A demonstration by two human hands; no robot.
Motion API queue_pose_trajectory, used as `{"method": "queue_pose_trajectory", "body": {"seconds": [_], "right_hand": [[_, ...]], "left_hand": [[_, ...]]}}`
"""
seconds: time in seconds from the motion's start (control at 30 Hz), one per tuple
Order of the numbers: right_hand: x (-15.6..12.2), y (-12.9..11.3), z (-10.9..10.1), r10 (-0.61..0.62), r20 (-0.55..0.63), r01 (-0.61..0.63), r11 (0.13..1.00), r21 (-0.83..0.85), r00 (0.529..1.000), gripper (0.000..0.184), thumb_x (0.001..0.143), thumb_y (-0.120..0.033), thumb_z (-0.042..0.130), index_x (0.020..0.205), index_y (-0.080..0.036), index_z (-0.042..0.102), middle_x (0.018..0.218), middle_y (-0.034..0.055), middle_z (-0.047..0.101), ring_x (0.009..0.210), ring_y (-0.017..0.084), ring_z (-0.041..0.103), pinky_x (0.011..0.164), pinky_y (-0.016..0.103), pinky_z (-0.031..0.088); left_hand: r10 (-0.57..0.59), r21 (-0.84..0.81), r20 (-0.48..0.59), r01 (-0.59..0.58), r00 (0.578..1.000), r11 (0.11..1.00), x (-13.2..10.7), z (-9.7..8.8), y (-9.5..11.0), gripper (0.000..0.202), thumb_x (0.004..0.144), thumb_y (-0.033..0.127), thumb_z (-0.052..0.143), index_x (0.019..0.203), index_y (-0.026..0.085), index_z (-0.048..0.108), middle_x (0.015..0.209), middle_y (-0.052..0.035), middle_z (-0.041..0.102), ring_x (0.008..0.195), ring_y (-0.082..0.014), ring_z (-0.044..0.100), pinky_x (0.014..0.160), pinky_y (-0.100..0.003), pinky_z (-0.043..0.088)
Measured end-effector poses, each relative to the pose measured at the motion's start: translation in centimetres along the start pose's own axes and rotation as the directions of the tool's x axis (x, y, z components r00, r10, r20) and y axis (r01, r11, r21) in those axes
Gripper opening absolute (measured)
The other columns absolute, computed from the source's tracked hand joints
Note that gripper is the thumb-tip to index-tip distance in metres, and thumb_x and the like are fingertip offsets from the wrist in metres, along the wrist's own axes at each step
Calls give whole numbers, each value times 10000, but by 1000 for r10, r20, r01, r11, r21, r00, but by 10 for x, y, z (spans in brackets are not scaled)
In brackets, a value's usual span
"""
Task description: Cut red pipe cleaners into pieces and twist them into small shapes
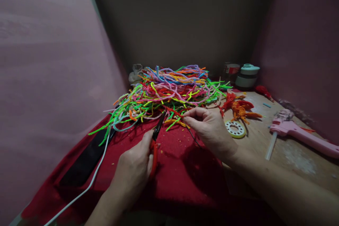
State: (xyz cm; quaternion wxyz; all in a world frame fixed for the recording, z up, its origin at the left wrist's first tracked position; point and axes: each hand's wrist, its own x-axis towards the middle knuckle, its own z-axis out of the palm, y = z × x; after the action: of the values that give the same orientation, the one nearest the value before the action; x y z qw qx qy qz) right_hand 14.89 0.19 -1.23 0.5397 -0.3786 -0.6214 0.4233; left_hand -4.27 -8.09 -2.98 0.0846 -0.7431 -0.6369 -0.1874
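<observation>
My left hand (135,169) is closed round the red handles of small pliers (155,141), whose dark tip points up toward the pile. My right hand (209,127) pinches a red pipe cleaner (173,112) at the near edge of a big heap of many-coloured pipe cleaners (169,90). The plier tip sits just left of that red piece. Both hands work over a red cloth (180,169) scattered with small crumbs of fluff. A thin dark wire (193,137) trails down from under my right fingers.
A pink glue gun (299,132) lies on the wooden table at the right. A white ring with holes (235,129) and orange-red fuzzy pieces (239,107) lie beside my right hand. Jars (247,76) stand at the back. A white cable (92,180) and a black strip (87,159) run on the left.
</observation>
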Motion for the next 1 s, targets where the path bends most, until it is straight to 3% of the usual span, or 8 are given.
{"method": "queue_pose_trajectory", "body": {"seconds": [0.17,0.4,0.5,0.6,0.7,0.77,0.87,1.0], "right_hand": [[-1,0,0,-41,-8,41,999,-29,999,80,726,-203,603,734,-140,652,663,10,611,607,104,520,586,261,417],[-3,-1,0,-76,-10,77,991,110,997,126,757,-272,616,792,-151,627,707,3,596,626,95,518,574,238,419],[-2,-4,0,-97,-59,106,975,196,994,97,799,-265,574,792,-169,581,636,-34,540,535,68,480,505,212,397],[-1,-9,-1,-109,-86,133,915,382,990,100,839,-270,522,778,-190,520,639,-47,525,499,66,491,477,210,409],[3,-14,-4,-85,-80,116,817,565,993,102,841,-299,510,813,-201,507,719,-28,577,530,89,550,477,230,446],[5,-17,-7,-51,-41,66,766,639,998,117,834,-310,504,797,-200,496,700,-23,586,515,99,557,454,234,446],[6,-22,-11,6,26,-23,726,688,1000,110,810,-295,506,763,-197,489,644,-24,585,473,103,542,422,230,424],[7,-25,-14,38,66,-73,721,689,997,93,780,-288,520,772,-197,534,582,-34,572,418,90,490,412,222,384]], "left_hand": [[-135,229,87,112,987,967,4,-5,-6,417,861,231,319,1269,173,386,1092,-125,639,850,-253,661,615,-305,473],[-371,407,319,227,872,885,47,-8,-28,330,843,313,352,1059,146,537,942,-164,666,853,-329,642,645,-378,463],[-337,373,340,203,878,905,60,-7,-33,311,836,325,368,982,141,573,960,-169,654,867,-313,630,672,-371,458],[-301,294,203,235,932,926,63,-10,-23,302,832,319,397,998,149,584,1009,-157,636,898,-275,608,724,-354,444],[-215,-125,199,242,956,962,61,-12,2,278,843,334,408,930,173,617,870,-83,647,803,-200,592,701,-297,431],[-35,-601,440,323,897,731,61,-9,24,292,816,422,469,855,177,623,674,-18,586,570,-126,524,538,-237,396],[263,-829,541,559,799,10,68,-1,55,384,768,514,534,670,143,560,508,18,446,371,-58,327,365,-202,219],[173,-784,444,475,879,-399,89,5,76,271,816,414,534,838,152,599,553,48,394,382,-12,169,366,-168,163]]}}
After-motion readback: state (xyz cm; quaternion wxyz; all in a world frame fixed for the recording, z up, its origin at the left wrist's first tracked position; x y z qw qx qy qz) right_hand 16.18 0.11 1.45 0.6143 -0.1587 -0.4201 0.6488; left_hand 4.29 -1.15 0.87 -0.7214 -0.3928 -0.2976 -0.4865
